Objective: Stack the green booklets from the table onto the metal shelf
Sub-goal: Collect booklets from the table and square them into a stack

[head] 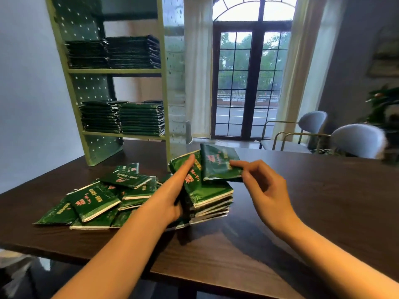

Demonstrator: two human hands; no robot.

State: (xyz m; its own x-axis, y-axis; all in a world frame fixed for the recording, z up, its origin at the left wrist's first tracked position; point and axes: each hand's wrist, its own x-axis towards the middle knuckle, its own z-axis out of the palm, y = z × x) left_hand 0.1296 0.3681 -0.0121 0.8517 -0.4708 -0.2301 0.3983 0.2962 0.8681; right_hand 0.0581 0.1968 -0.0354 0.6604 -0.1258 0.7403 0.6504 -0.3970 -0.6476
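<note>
A person stands at a dark wooden table [302, 212]; both bare arms reach out over it; the hands are a little apart, and each one holds something.

The left hand [170, 197] grips a small stack [207, 197] of green booklets by its left side; one finger lies straight across the top cover; the other fingers curl around the edge; the stack's bottom seems to rest on the table near the middle.

The right hand [265, 190] pinches a single booklet [218, 165] by its near right corner, between thumb and first finger; this booklet is lifted and tilted; it sits just above the far end of the small stack, at about one o'clock from it; I cannot tell if the two touch.

At nine o'clock from the stack lies a messy pile of loose booklets [97, 201]; they lie flat on the table and overlap each other; they have green covers with pink and pale writing.

At eleven o'clock, on the far part of the table, stands the metal shelf [116, 71]; it is pale green with little holes in its side; the upper shelf stacks [114, 52] are two neat piles side by side; the lower shelf stacks [123, 118] are two more piles.

At twelve o'clock is a tall glass door [248, 83] with white curtains [197, 67]; at two o'clock stand two grey chairs [358, 139].
</note>
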